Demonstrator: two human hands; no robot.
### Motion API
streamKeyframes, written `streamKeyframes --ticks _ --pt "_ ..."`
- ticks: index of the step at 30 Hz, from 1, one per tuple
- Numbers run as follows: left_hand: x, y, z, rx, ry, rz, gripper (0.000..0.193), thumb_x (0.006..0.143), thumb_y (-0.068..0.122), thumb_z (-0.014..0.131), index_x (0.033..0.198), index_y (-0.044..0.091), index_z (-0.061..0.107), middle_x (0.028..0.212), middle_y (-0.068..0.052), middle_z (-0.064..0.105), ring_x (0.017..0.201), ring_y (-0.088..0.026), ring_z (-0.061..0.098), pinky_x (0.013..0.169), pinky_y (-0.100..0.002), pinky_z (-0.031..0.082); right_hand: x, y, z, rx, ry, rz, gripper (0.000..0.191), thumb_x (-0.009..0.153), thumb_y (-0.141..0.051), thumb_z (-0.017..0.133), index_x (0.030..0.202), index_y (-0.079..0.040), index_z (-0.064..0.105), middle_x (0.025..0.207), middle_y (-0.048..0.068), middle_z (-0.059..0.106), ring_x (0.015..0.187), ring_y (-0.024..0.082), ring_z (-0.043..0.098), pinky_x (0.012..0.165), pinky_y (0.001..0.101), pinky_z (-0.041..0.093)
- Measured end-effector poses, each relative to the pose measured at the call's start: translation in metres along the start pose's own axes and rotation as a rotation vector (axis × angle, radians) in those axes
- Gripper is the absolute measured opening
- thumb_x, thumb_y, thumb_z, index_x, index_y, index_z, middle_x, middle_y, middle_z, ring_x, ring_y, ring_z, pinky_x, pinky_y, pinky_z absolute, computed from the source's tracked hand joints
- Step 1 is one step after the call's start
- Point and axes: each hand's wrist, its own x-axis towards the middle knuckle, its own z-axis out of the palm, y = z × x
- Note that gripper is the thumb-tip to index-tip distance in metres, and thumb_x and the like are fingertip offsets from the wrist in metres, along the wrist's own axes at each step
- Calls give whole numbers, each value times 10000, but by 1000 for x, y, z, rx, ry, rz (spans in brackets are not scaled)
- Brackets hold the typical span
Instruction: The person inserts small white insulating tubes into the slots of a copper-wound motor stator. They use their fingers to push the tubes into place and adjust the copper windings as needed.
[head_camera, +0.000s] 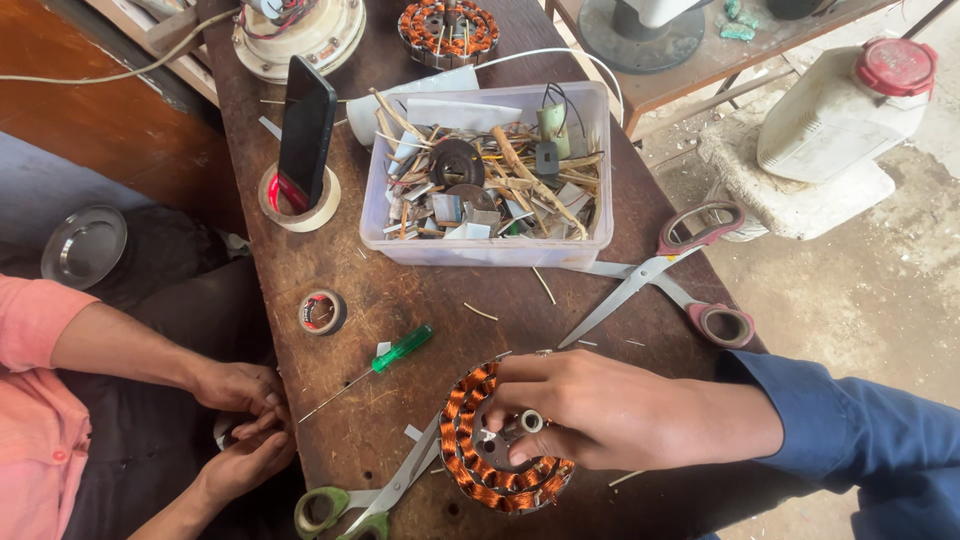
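On a scratched dark wooden workbench (400, 290), the right hand (600, 415) pinches the metal hub of a round copper-wound stator (497, 445); the left hand is out of view.

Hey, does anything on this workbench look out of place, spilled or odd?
A phone stands upright, wedged inside a tape roll as a makeshift stand. Thin sticks lie scattered on the table beside the clear bin of scraps. One pair of scissors overhangs the edge.

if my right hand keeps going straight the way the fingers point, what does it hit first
Probably the green-handled screwdriver. Your right hand rests on the copper-wound stator with fingers pointing left, roughly toward it; depth is unclear.
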Motion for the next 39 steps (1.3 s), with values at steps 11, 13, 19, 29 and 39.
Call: streamKeyframes --ticks 11,13,19,29,39 --pt "28 5 -13 -76 35 -144 281 1058 239 581 1177 -12 621 917 -128 648 763 -287 627 648 -430 463 1 6 5 -18 121 -126 241 928 -215 768 1013 -13 665 910 112 657 829 341 688 685 443 506" --pt "47 8 -18 -97 60 -201 286 1057 237 580 1183 -16 622 922 -132 652 767 -293 631 653 -436 466 -1 3 1 -91 164 -124 241 914 -218 785 1014 -18 696 851 112 668 780 309 695 660 434 512" --pt "70 -2 -25 -187 153 -384 302 1053 233 577 1201 -25 626 934 -147 663 780 -310 641 667 -453 476 -21 -21 -35 -97 682 -112 178 905 -183 760 994 -40 701 945 95 778 807 185 777 696 310 635" --pt "326 33 -79 -747 127 -303 353 1050 276 557 1202 -37 624 1010 -189 670 898 -341 662 785 -494 506 0 -42 -135 -328 1153 -374 146 1034 -61 768 1108 -4 656 1018 87 701 918 177 740 860 311 636" --pt "453 9 5 -560 -572 -401 1033 844 913 266 1154 52 745 1167 -233 701 1175 -404 639 1002 -512 478 -10 -51 -156 -432 1115 -237 110 1021 -39 757 1084 -3 673 934 76 682 874 144 701 836 285 588"
